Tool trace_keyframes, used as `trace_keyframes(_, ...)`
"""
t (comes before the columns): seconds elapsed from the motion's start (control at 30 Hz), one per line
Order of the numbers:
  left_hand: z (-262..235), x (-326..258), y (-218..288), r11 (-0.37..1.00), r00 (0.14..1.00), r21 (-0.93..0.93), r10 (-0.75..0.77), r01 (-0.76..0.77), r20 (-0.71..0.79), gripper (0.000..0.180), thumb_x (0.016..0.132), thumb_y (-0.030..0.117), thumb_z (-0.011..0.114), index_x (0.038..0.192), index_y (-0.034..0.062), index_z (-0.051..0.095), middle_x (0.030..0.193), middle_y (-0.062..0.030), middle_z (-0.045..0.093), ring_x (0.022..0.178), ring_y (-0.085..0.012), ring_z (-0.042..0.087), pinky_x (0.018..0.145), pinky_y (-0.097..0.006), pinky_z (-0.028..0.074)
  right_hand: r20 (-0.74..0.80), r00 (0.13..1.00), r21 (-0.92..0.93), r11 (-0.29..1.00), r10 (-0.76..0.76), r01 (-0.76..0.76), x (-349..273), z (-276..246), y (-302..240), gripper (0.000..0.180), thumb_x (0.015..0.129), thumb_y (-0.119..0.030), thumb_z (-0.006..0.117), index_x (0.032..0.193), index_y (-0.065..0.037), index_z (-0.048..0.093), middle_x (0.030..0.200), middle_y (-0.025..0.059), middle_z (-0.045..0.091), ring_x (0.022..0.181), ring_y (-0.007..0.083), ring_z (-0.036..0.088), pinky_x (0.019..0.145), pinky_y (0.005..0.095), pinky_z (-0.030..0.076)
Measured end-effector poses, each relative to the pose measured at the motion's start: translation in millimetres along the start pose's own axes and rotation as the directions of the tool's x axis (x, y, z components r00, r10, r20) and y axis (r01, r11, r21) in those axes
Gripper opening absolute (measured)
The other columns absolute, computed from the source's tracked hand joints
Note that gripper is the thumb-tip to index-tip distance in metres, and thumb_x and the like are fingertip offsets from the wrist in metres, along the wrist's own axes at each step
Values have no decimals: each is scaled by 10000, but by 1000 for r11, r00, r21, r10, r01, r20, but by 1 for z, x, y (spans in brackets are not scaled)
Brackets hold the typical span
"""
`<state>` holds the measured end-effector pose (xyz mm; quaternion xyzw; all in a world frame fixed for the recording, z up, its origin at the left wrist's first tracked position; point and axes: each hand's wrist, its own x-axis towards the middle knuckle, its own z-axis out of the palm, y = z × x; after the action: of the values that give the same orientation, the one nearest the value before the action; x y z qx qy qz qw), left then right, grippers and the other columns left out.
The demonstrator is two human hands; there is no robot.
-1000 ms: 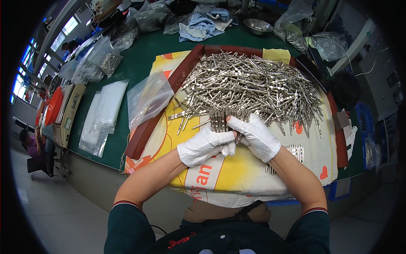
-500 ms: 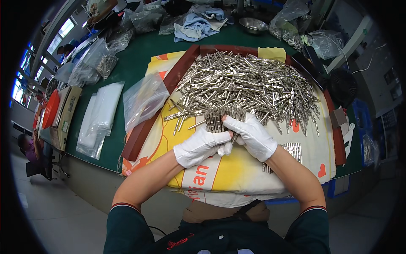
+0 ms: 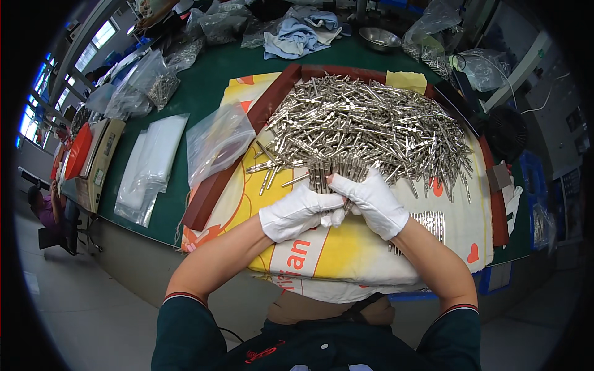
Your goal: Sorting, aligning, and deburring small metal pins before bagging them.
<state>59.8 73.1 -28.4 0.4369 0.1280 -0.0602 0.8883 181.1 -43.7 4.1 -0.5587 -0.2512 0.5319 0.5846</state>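
Both my hands wear white gloves with bare fingertips. They meet over the near edge of a large pile of slim silvery metal rods [image 3: 371, 117]. Between them stands a tight row of the same metal rods [image 3: 320, 175], side by side. My left hand [image 3: 292, 213] is closed around the lower left of this row. My right hand [image 3: 375, 205] grips it from the right, thumb laid across the front. The fingers behind and under the row are hidden. Beside my right wrist, another neat row of rods [image 3: 433, 224] lies on the cloth, partly covered by my forearm.
A yellow and white printed cloth [image 3: 337, 256] lies under the pile, inside a dark red frame [image 3: 213, 196]. Clear plastic bags [image 3: 219, 142] lie to the left, near a scale [image 3: 102, 164]. A metal bowl [image 3: 380, 38] and blue rags [image 3: 294, 38] sit at the back.
The view has shifted slightly, so the scene sits a little further right. My hands keep their hold on the row of rods, which looks a little more upright.
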Motion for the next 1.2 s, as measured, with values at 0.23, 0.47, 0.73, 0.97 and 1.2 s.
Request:
trace_keyframes(0.23,3,-2,1,993,998,-104,-60,63,31,190,918,107,614,1075,3,591,915,-142,666,669,-160,646,548,-212,518,-56,998,11,1000,-12,12,1,1,6,153,895,-183,666,964,-56,615,693,4,631,425,67,520,353,191,331)
trace_keyframes(0.47,5,-2,3,990,995,-102,-96,96,7,260,936,126,610,1166,20,550,915,-113,641,711,-149,617,574,-204,481,-69,997,2,999,41,-41,0,-2,4,139,870,-205,674,910,-88,611,663,-24,599,436,56,512,350,190,310)
trace_keyframes(0.73,14,-7,10,994,998,-93,-55,58,42,206,949,162,604,1089,23,546,769,-83,577,578,-85,474,493,-182,369,-149,989,36,999,-8,14,-4,5,0,120,841,-187,696,876,-95,629,658,-37,586,471,36,461,388,203,312)
trace_keyframes(0.97,15,-7,8,997,999,-67,-45,45,4,211,955,180,596,1094,30,544,732,-78,566,552,-73,455,480,-184,358,-132,991,16,1000,-1,3,-4,4,0,134,838,-188,690,912,-118,604,689,-57,569,492,21,449,395,190,288)
trace_keyframes(1.2,12,-5,8,995,999,-90,-32,35,43,212,947,157,603,1095,15,551,760,-79,578,551,-74,466,465,-176,350,-132,991,0,1000,-4,4,-3,1,-1,140,835,-199,692,931,-130,616,684,-64,554,497,21,442,397,195,283)
